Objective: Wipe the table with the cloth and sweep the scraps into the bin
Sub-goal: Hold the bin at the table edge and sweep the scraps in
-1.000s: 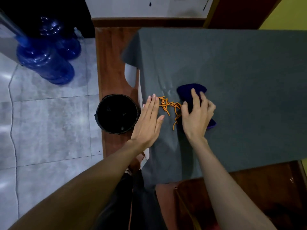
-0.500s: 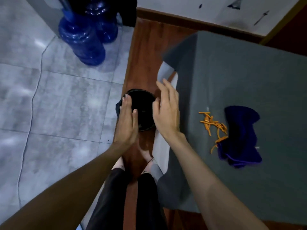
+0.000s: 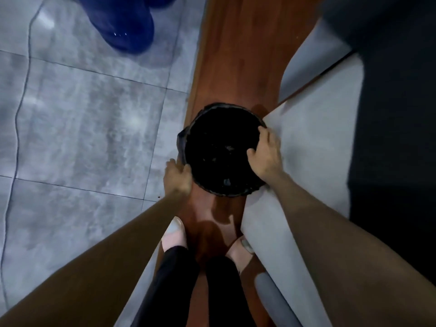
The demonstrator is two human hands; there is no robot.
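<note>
Both hands grasp the round black bin [image 3: 224,149] at frame centre: left hand [image 3: 178,177] on its outer wall, right hand [image 3: 265,153] over the rim.

A home-like room: grey marbled floor tiles [image 3: 82,128], a blue water jug [image 3: 127,22] upper left, a wooden floor strip [image 3: 238,67] beside the cloth-draped surface [image 3: 316,147].

The blue water jug [image 3: 122,22] at the upper left of the frame is cut off by the top edge and smeared by blur. The bin's [image 3: 200,114] inside is too dark to read; a few small bits on its floor cannot be identified. The left hand's [image 3: 178,177] fingertips are hidden behind the bin's wall. The grey table cover [image 3: 313,147] runs out of the right edge, its top unseen.
</note>
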